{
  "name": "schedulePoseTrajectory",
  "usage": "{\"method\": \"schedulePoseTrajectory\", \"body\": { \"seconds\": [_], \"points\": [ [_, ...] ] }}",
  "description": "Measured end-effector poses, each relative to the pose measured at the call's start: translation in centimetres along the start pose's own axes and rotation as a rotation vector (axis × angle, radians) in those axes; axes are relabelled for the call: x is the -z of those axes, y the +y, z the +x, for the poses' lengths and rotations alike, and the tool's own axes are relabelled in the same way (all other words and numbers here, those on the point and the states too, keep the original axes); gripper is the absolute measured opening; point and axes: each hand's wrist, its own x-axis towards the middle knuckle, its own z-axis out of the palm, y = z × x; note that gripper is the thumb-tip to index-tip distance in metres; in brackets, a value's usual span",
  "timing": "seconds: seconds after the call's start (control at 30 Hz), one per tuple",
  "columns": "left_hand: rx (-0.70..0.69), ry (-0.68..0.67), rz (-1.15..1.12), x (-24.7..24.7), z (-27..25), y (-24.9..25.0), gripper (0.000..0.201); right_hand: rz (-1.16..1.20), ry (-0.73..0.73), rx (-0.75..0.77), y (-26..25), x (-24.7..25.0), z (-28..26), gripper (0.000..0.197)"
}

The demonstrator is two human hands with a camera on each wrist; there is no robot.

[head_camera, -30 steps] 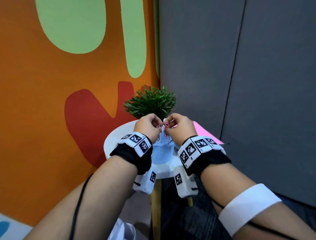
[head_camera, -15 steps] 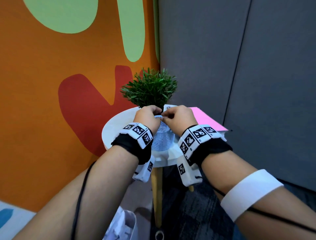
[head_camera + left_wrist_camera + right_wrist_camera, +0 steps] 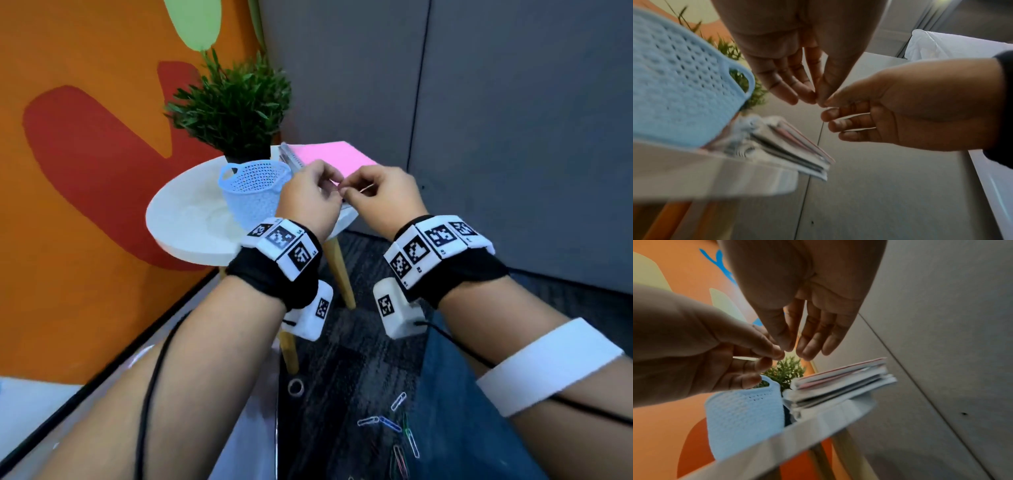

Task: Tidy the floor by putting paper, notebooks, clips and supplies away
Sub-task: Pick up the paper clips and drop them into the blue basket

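My left hand (image 3: 337,186) and right hand (image 3: 347,197) meet fingertip to fingertip just right of the light blue mesh basket (image 3: 253,192), over the edge of the round white table (image 3: 185,219). Each pinches thumb against forefinger on something thin that looks like a paper clip (image 3: 364,187); it is too small to see well. In the wrist views the left hand (image 3: 813,97) and right hand (image 3: 793,350) hang above a stack of notebooks (image 3: 840,382). The top pink notebook (image 3: 335,157) lies behind my hands. Several coloured paper clips (image 3: 394,425) lie on the dark carpet below.
A potted green plant (image 3: 236,102) stands at the back of the table. A small ring (image 3: 296,387) lies on the carpet by a wooden table leg (image 3: 337,270). Orange wall to the left, grey panels to the right. A white plastic bag (image 3: 951,45) shows in the left wrist view.
Both hands have moved from above the basket to its right, beside the notebooks. The head view has tipped down and now takes in the carpet with the loose clips.
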Motion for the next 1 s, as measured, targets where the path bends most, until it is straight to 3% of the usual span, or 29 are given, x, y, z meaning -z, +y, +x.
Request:
{"method": "schedulePoseTrajectory", "body": {
  "seconds": [0.1, 0.37, 0.53, 0.73, 1.0],
  "points": [
    [0.03, -0.035, -0.019, -3.5, -2.5, -0.7, 0.02, -0.044, 0.018, -0.039, 3.3, 0.9, -2.6, 0.01],
    [0.265, -0.272, 0.036, -13.5, -11.0, -4.8, 0.014, -0.124, -0.083, -0.29, 13.7, 1.4, -12.3, 0.011],
    [0.427, -0.493, 0.126, -18.8, -17.2, -8.5, 0.017, -0.228, -0.298, -0.464, 19.9, 0.1, -19.5, 0.014],
    [0.519, -0.761, 0.281, -23.0, -24.7, -13.2, 0.017, -0.321, -0.571, -0.612, 25.2, -1.7, -28.4, 0.023],
    [0.442, -1.098, 0.544, -24.1, -31.7, -18.0, 0.059, -0.389, -0.905, -0.598, 28.2, -4.5, -36.4, 0.044]
  ]
}}
